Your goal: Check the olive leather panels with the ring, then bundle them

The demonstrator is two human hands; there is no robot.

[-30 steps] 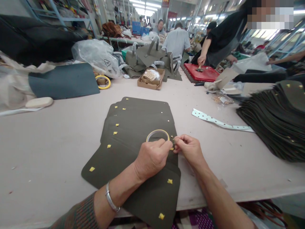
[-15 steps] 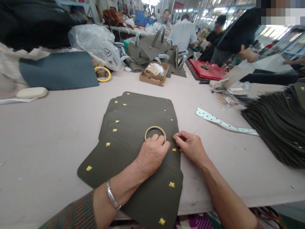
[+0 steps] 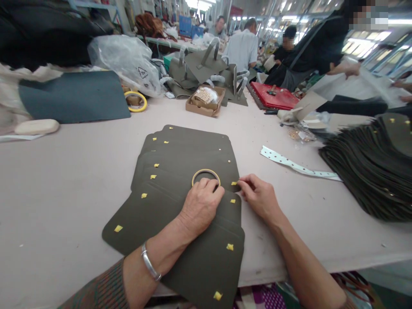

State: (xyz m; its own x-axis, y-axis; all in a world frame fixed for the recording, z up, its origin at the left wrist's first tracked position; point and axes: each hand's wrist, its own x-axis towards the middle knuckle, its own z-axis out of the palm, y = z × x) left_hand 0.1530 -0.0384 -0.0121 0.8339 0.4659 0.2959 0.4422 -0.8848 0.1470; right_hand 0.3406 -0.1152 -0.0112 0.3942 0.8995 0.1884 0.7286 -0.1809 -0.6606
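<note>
While left hand (image 3: pixel 199 206) touches tape ring (image 3: pixel 206 171), box (image 3: pixel 200 111) holds studs (image 3: pixel 203 95)

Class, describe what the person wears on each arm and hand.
The left arm has a striped knit sleeve in brownish, green and reddish tones and a silver bangle at the wrist. The right arm shows no sleeve. The left hand and right hand are bare, without gloves.

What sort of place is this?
Likely a handbag workshop: fanned dark olive leather panels dotted with yellow tape squares, half-made olive bags with grey handles, and co-workers busy behind.
</note>
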